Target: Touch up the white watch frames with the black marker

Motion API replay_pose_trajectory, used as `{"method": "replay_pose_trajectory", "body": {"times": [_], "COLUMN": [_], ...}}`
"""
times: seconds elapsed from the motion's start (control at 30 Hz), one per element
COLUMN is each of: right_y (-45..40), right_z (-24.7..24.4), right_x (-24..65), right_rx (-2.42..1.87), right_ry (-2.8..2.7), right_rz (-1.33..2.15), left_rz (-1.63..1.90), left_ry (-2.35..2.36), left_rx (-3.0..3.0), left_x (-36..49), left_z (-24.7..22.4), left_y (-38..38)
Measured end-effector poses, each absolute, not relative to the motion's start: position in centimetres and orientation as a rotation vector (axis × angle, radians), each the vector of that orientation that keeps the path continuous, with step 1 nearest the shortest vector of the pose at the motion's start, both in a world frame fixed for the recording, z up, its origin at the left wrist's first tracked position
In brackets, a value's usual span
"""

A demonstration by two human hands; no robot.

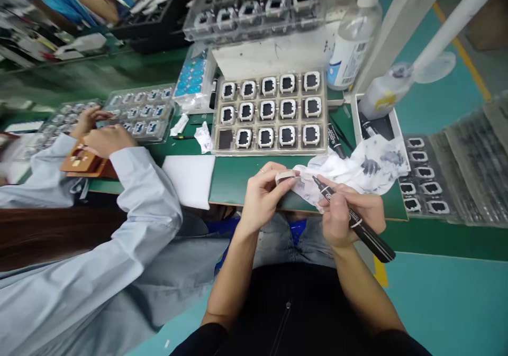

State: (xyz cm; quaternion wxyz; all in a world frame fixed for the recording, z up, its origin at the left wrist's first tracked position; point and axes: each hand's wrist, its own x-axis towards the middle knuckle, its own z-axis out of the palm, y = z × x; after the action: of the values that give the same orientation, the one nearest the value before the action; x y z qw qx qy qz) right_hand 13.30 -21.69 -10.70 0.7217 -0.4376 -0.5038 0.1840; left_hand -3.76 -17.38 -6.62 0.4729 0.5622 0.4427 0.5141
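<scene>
My left hand (265, 193) pinches a small white watch case (286, 175), held edge-on above the front of the green bench. In my right hand (349, 212) is a black marker pen (371, 238), uncapped, its tip pointing up and left toward the case; a small gap seems to lie between tip and case. Just behind both hands spreads a white cloth (353, 165) with dark ink stains. Beyond it sits a clear tray (270, 152) with rows of similar white cases with dark centres; its front-left compartment holds no case.
A co-worker's hands (107, 134) work at the left beside more trays (138, 110). A white foam sheet (188, 181) lies between us. At the back right stand a pump bottle (353, 38) and a squeeze bottle (381, 97). Stacked trays (468, 160) fill the right side.
</scene>
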Motion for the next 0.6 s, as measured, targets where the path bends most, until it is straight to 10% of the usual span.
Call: {"method": "replay_pose_trajectory", "body": {"times": [0.6], "right_y": [-21.5], "right_z": [-9.4], "right_x": [12.4], "right_rx": [-0.958], "right_ry": [-1.179], "right_rz": [0.190], "left_rz": [0.970], "left_ry": [2.267], "left_rx": [1.720], "left_x": [-13.1], "left_z": [-1.9], "left_y": [-9.6]}}
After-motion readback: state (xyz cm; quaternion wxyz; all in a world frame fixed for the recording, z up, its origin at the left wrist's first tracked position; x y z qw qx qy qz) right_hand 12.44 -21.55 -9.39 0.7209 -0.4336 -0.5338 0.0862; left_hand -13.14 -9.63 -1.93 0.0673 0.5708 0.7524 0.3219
